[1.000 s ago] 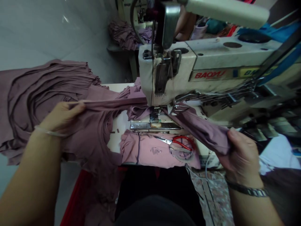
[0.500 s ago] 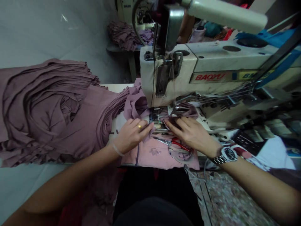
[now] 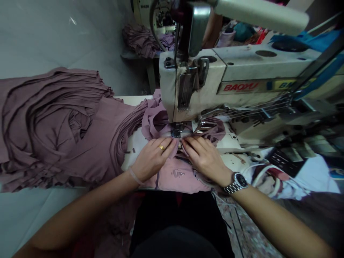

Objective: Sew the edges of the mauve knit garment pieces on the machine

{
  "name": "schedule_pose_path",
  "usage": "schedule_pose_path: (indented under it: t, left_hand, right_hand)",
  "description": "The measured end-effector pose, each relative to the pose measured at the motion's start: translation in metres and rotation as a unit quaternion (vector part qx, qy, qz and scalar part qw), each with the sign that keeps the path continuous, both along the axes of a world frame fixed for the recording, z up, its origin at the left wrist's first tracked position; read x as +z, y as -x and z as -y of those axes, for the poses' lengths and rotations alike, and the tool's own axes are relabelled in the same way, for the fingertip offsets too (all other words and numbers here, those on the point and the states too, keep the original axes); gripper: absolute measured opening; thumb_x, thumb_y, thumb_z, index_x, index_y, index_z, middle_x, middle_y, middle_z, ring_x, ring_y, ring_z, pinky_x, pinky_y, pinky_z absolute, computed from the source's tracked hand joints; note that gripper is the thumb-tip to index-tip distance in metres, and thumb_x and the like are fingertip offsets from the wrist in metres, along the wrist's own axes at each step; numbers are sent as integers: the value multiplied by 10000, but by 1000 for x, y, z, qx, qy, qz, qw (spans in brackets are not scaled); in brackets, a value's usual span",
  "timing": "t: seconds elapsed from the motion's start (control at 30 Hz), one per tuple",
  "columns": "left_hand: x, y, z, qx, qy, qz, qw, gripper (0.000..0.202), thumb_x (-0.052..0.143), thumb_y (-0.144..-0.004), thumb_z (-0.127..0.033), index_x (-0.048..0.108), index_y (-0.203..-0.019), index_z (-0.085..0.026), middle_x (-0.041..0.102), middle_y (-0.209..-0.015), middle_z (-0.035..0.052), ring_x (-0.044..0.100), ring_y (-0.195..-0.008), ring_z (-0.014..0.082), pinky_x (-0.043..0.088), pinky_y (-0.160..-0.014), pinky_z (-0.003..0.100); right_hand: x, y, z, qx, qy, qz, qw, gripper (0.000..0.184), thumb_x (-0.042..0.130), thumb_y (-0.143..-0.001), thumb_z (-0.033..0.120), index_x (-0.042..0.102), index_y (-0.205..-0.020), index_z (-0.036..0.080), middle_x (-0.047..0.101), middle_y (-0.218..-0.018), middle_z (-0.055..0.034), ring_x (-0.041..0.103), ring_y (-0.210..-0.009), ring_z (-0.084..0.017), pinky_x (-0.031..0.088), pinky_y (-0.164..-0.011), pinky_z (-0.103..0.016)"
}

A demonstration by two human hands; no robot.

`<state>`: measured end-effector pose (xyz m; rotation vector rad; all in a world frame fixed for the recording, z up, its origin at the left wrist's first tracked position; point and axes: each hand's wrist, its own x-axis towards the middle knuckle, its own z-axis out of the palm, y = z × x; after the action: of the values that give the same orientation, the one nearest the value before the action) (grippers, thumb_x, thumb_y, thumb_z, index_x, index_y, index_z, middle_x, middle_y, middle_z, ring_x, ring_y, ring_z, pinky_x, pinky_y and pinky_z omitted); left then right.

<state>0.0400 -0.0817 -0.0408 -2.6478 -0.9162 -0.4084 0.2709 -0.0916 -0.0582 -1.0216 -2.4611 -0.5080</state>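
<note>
White tabletop [image 3: 135,139] bore a sewing machine [image 3: 242,66]. Mauve cloth [image 3: 153,120] lay bunched beside its presser foot [image 3: 177,129], seemingly light, soft and stretchy, best guided flat near its edges. The left hand [image 3: 156,154] and right hand [image 3: 202,154] touched it, fingers extended; any pinch was hidden.

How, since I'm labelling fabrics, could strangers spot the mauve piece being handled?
Find the red-lettered BAOYU sewing machine, then look below its head. Mauve fabric bunches there: the left hand and right hand touch it, unlike the layered mauve stack at left.
</note>
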Motion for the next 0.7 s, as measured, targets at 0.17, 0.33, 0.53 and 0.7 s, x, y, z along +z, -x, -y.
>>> schedule_pose_path:
  t: [0.17,0.33,0.53,0.7]
  left_hand:
    - [5,-15,15,93,28,-9,995,419,439,-966,-191,477,-1380,-146,578,-1259,137,554,-1058,258,487,-812,391]
    - [-2,-18,14,73,22,39,996,378,386,-975,-160,527,-1319,-98,565,-1309,152,526,-1154,249,461,-885,382]
    - [-2,-17,12,76,36,44,995,370,394,-984,-197,531,-1310,-86,574,-1310,141,533,-1156,239,444,-900,373]
    - [-1,-18,11,76,29,45,996,358,407,-978,-199,541,-1291,-88,576,-1309,131,536,-1143,240,432,-886,373]
  right_hand:
    - [0,13,3,-5,58,-135,989,321,530,-913,158,583,-1212,55,618,-1234,-169,547,-1173,-238,465,-1040,-417]
    - [-5,25,5,-13,78,-215,973,326,503,-933,179,568,-1238,82,616,-1240,-166,561,-1187,-225,490,-1041,-401]
    - [-9,25,7,-36,57,-103,992,372,519,-925,175,546,-1271,40,572,-1298,-209,505,-1254,-289,472,-1052,-458]
    - [-7,23,7,-21,64,-120,991,374,523,-932,209,548,-1269,48,573,-1305,-196,506,-1264,-266,464,-1075,-435]
